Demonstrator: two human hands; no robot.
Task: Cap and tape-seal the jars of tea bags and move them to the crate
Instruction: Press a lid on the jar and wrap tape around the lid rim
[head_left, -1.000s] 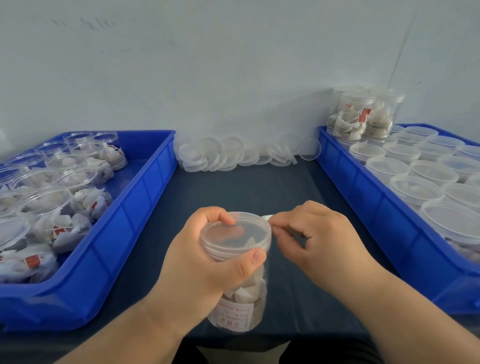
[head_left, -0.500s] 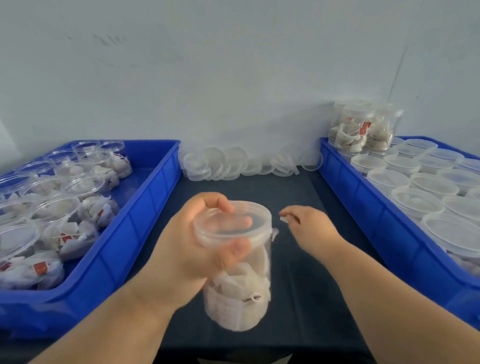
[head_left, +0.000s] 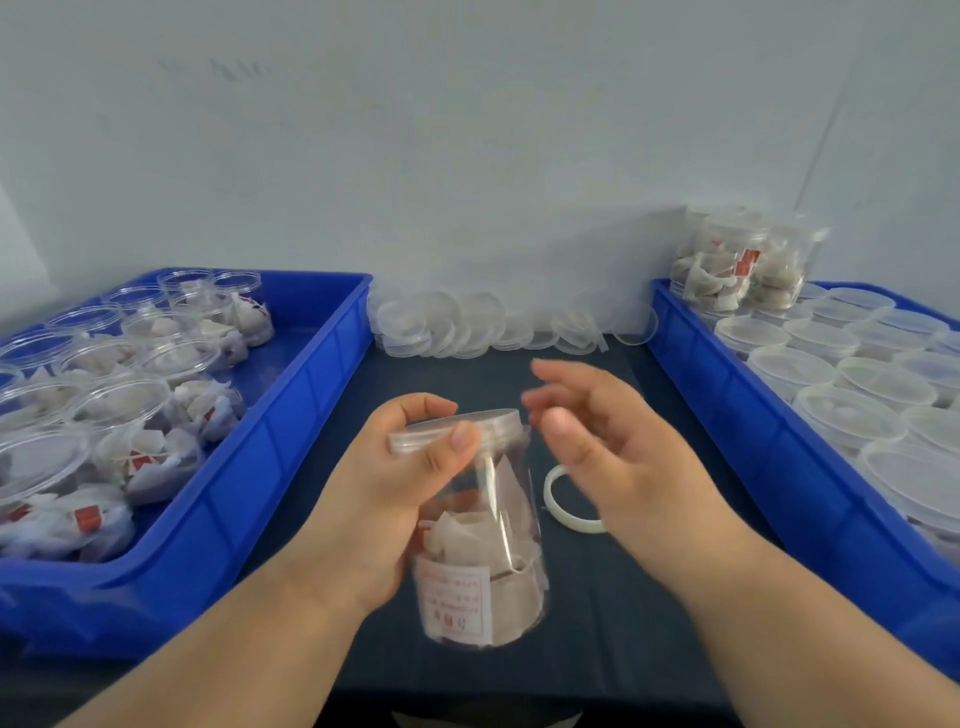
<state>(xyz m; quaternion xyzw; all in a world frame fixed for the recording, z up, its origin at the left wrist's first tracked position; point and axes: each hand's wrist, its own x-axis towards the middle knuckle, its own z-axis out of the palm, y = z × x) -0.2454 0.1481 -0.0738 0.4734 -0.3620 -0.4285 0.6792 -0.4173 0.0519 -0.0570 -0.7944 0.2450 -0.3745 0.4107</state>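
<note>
A clear capped jar of tea bags (head_left: 480, 566) with a white label is held above the dark table, its lid tilted away from me. My left hand (head_left: 387, 488) grips it round the lid (head_left: 457, 428), thumb on the near rim. My right hand (head_left: 608, 447) hovers just right of the lid with its fingers loosely spread, holding nothing that I can see; it is blurred. A roll of clear tape (head_left: 563, 501) lies on the table, partly hidden behind my right hand.
A blue crate (head_left: 291, 431) on the left holds several uncapped jars of tea bags. A blue crate (head_left: 727, 415) on the right holds several capped jars, with a few stacked at its back corner. Loose clear lids (head_left: 467, 327) lie along the wall.
My left hand lifted and tilted the jar so its side faces me. My right hand let go beside the lid, drew away, then came back near it with fingers spread.
</note>
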